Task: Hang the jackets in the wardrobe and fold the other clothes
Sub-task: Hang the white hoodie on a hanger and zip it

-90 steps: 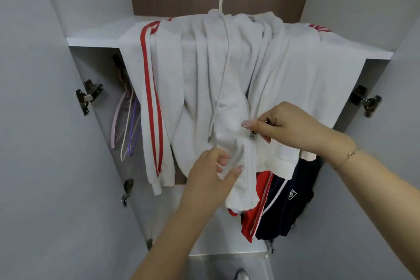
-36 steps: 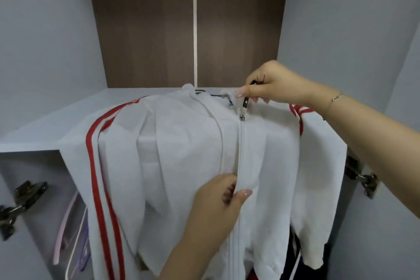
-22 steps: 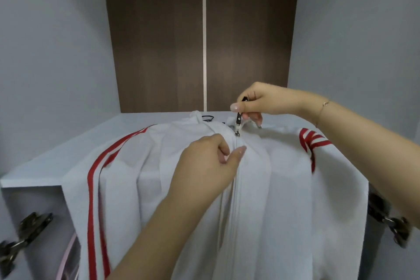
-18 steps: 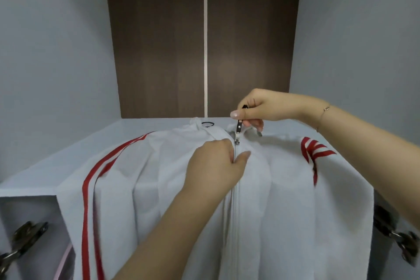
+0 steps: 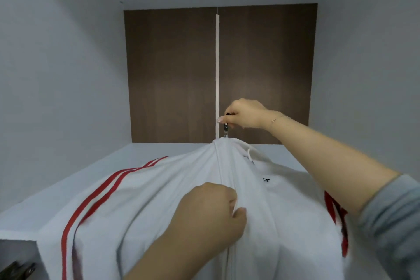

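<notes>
White jacket (image 5: 159, 200) draped over the wardrobe shelf (image 5: 68, 184) edge, zip nearly at collar. Right hand (image 5: 244, 113) grip pinched tight on zipper pull (image 5: 225, 130) above the collar; left hand (image 5: 211, 213) grip curled, bunching fabric beside the zip. Keep fabric taut below, pull straight along the teeth, stop at the collar

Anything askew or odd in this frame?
White zip jacket with red stripes lies draped over the white wardrobe shelf, not hung. Right hand pinches the zip pull; left hand grips the fabric. No damage visible.
</notes>
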The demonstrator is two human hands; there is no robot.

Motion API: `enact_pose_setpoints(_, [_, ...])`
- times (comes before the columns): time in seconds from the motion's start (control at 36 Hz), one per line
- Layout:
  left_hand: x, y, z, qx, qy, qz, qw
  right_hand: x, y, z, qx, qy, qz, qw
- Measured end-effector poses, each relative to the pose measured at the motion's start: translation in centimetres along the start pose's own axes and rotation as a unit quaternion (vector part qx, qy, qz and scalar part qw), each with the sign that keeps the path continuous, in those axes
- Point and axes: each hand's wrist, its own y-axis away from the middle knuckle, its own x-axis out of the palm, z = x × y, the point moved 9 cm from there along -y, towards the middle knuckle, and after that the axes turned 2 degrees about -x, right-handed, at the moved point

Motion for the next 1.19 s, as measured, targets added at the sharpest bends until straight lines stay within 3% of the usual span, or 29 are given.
enact_pose_setpoints(0.08, [-0.8, -1.3, 0.7, -0.025, 0.016, -0.007, 1.000, 0.6, -0.9, 1.0, -0.037, -0.011, -0.030, 0.999])
enact_pose_setpoints(0.19, [-3.3, -4.8, 1.7, -0.066, -0.008, -0.091, 0.994, 1.6, -1.1, 0.1, -0.028, -0.083, -0.041, 0.995])
enact_pose_setpoints(0.33, [0.8, -7.9, 3.3, -0.102, -0.022, 0.008, 0.994, 5.3, -0.1, -1.8, 0.008, -0.252, 0.085, 0.964])
enact_pose_setpoints(0.53, [1.9, -6.9, 5.0, -0.088, 0.050, -0.009, 0.995, 12.3, 3.0, -3.9, 0.132, -0.153, 0.267, 0.942])
enact_pose_setpoints(0.58, [1.8, -6.7, 5.2, -0.090, 0.068, -0.017, 0.993, 13.5, 3.6, -3.3, 0.147, -0.216, 0.282, 0.923])
enact_pose_setpoints(0.75, [1.0, -4.7, 6.5, -0.106, 0.153, -0.069, 0.980, 13.5, 4.3, -1.1, 0.126, -0.388, 0.277, 0.870])
enact_pose_setpoints(0.83, [-1.0, -2.8, 7.6, -0.103, 0.204, -0.150, 0.962, 12.3, 4.7, 1.0, 0.095, -0.384, 0.257, 0.882])
enact_pose_setpoints(0.97, [-5.5, 0.9, 11.7, -0.142, 0.004, -0.263, 0.954, 6.1, 5.7, 3.4, 0.074, -0.472, 0.090, 0.874])
enact_pose_setpoints(1.06, [-7.4, 2.4, 12.5, -0.103, -0.004, -0.273, 0.956, 2.2, 7.6, 5.3, 0.045, -0.502, 0.035, 0.863])
enact_pose_setpoints(1.19, [-10.2, 4.7, 11.8, -0.040, 0.002, -0.280, 0.959, -2.7, 11.8, 9.2, 0.009, -0.468, 0.017, 0.883])
